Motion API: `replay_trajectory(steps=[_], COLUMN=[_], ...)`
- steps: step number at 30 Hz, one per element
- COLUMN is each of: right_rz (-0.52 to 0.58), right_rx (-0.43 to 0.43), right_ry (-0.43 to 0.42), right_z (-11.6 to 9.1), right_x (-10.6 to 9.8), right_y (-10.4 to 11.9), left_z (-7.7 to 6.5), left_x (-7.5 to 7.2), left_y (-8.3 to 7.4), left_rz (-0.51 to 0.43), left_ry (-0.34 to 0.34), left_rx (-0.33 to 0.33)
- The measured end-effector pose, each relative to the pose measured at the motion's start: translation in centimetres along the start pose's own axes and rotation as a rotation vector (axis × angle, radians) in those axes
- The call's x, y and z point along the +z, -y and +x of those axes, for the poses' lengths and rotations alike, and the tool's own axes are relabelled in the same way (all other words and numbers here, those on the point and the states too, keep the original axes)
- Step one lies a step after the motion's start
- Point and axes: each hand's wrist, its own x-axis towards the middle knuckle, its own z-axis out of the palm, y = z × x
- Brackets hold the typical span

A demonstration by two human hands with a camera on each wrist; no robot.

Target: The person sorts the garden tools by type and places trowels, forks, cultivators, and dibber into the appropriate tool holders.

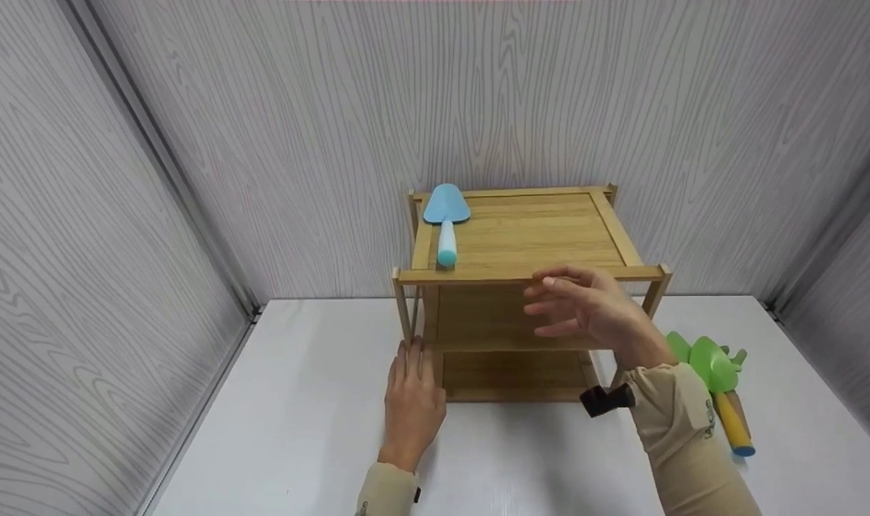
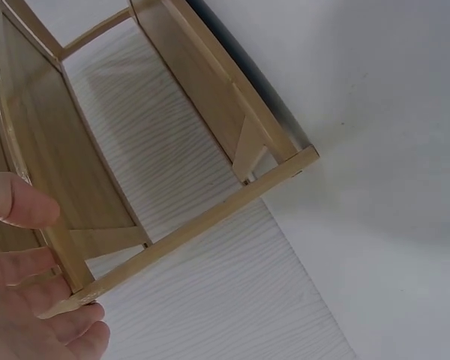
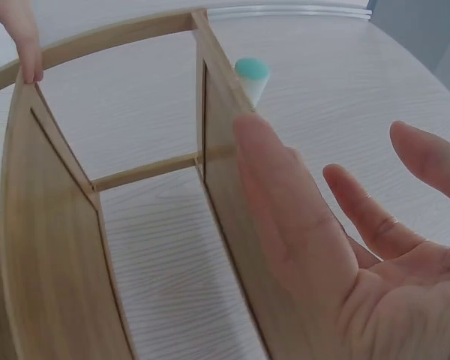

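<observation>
A wooden shelf rack (image 1: 535,233) with stacked boards stands on the white table. On the left of its top board lies a toy trowel (image 1: 446,215) with a light blue blade and a white handle. My left hand (image 1: 415,401) grips the rack at the left front post, level with the middle board (image 2: 60,150); its thumb and fingers lie on either side of the wood in the left wrist view. My right hand (image 1: 589,308) is at the top board's front edge, fingers loosely spread, holding nothing. The trowel's turquoise handle end (image 3: 251,71) pokes past that board in the right wrist view.
Right of the rack, partly behind my right sleeve, lie green toy garden tools (image 1: 714,362), one with a yellow handle (image 1: 734,426). Grey wood-patterned panels (image 1: 349,143) enclose the white table (image 1: 299,401) at the back and both sides.
</observation>
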Motion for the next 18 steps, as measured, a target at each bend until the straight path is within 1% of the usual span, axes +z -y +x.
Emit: replay_trajectory(steps=[5, 9, 13, 18], right_rz=[0.010, -0.009, 0.001, 0.023], right_rx=[0.027, -0.005, -0.030, -0.015], right_ry=[-0.002, 0.017, 0.029, 0.022], right_z=[-0.6, -1.2, -1.8, -2.3], right_x=[-0.6, -1.5, -2.5, -3.4], right_y=[-1.4, -2.4, -3.3, -4.4], left_z=[0.0, 0.0, 0.1, 0.0], left_x=[-0.2, -0.3, -0.3, -0.3], left_y=[0.1, -0.1, -0.3, -0.3], left_rz=[0.001, 0.009, 0.034, 0.046], left_ry=[0.005, 0.027, 0.054, 0.062], left_rx=[0.001, -0.019, -0.027, -0.023])
